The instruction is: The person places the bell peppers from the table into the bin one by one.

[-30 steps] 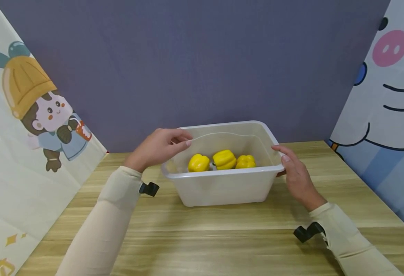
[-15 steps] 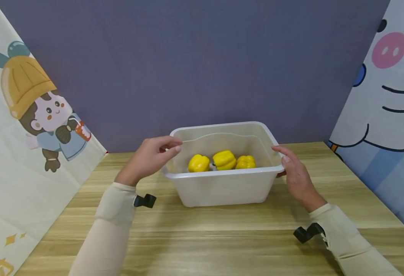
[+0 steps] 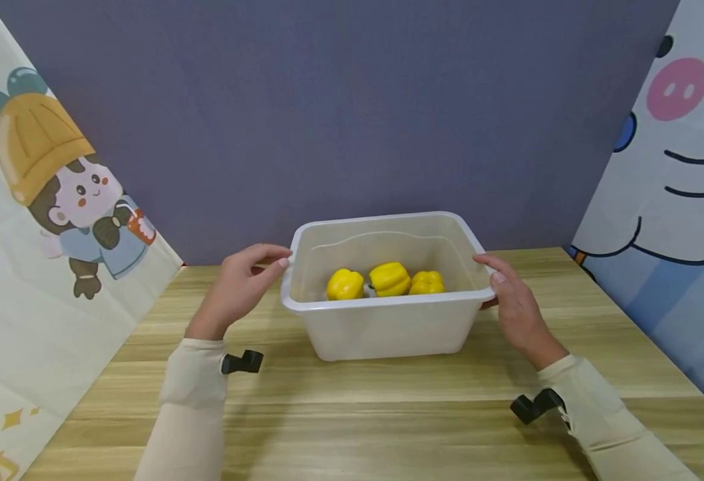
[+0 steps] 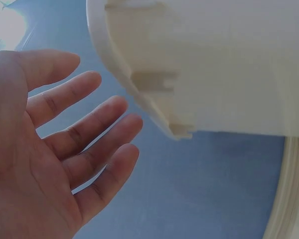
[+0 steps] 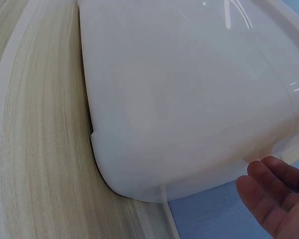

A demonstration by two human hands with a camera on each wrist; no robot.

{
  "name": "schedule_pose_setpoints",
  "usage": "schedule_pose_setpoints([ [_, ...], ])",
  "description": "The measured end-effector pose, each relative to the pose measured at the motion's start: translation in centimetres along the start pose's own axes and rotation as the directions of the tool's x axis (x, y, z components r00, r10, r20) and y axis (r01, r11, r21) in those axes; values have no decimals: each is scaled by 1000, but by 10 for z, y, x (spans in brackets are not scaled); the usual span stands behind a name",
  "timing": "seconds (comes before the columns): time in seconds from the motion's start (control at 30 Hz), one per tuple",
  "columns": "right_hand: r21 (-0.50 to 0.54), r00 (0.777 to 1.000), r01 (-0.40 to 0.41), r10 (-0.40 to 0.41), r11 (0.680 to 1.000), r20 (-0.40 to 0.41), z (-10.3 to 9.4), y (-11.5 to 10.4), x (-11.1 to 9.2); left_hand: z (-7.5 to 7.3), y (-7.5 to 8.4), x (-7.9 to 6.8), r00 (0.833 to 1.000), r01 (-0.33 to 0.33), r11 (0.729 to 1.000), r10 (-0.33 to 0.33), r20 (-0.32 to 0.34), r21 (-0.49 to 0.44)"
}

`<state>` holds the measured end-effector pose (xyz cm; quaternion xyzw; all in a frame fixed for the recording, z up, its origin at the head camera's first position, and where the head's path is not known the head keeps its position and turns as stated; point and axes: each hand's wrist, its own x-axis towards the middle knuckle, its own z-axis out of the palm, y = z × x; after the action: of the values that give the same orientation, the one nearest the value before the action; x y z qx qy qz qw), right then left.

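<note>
A white plastic bin (image 3: 388,331) stands on the wooden table with three yellow bell peppers in it: a left pepper (image 3: 345,285), a middle pepper (image 3: 390,278) and a right pepper (image 3: 427,282). My left hand (image 3: 238,287) is just outside the bin's left rim, fingers spread and relaxed. In the left wrist view, a gap shows between this left hand (image 4: 70,134) and the bin's edge (image 4: 134,89). At the right end, my right hand (image 3: 520,310) grips the rim between thumb and fingers. From the right wrist, its fingers (image 5: 264,186) appear beneath the lip.
Behind the bin rises a dark blue-grey partition (image 3: 352,120). White panels with cartoon prints flank the table (image 3: 352,421) on both sides, a left panel (image 3: 9,321) and a right panel (image 3: 682,267). A black wrist mount (image 3: 242,362) sits on the left sleeve.
My left hand has moved left and toward me, from over the bin's left rim to just outside it. The right hand, bin and peppers stay put.
</note>
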<state>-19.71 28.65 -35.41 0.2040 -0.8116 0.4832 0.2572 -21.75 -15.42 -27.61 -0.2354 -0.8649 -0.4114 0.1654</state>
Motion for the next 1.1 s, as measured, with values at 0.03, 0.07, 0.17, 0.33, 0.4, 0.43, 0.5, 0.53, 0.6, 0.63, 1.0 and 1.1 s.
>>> schedule_pose_setpoints([
  [0.03, 0, 1000, 3, -3, 1000, 0, 0, 0, 0, -1, -1, -2, 1000, 5, 1000, -5, -6, 0],
  [0.07, -1, 1000, 4, -4, 1000, 0, 0, 0, 0, -2, -3, -3, 1000, 9, 1000, -9, -11, 0],
  [0.17, 1, 1000, 4, -4, 1000, 0, 0, 0, 1, -3, -6, -7, 999, 28, 1000, -27, -19, 13],
  [0.33, 13, 1000, -2, 2, 1000, -2, -1, -2, 2, -1, -8, -10, 999, 43, 999, -43, -22, 26],
  [0.4, 0, 1000, -5, 5, 1000, 6, -2, -2, 2, 0, -9, -11, 999, 42, 999, -41, -26, 26],
  [0.43, -9, 1000, -8, 8, 1000, 14, -2, -3, 2, 1, -9, -11, 999, 40, 999, -39, -28, 28],
  [0.5, -37, 1000, -10, 11, 999, 29, -4, -3, 2, 1, -10, -12, 999, 38, 999, -36, -35, 32],
  [0.53, -57, 999, -9, 11, 998, 36, -5, -3, 3, 1, -11, -12, 999, 39, 999, -37, -37, 34],
  [0.6, -82, 999, 1, 4, 997, 49, -7, -3, 3, 1, -11, -13, 998, 44, 998, -43, -38, 33],
  [0.63, -79, 998, 5, -1, 997, 55, -8, -2, 3, 1, -12, -14, 998, 47, 998, -45, -39, 34],
  [1.0, -93, 1000, 27, -26, 995, 12, -19, 3, 3, -8, -21, -18, 996, 80, 996, -79, -36, 36],
  [1.1, -138, 1000, 6, -6, 990, -1, -23, 4, 5, -6, -26, -18, 995, 100, 994, -100, -18, 48],
])
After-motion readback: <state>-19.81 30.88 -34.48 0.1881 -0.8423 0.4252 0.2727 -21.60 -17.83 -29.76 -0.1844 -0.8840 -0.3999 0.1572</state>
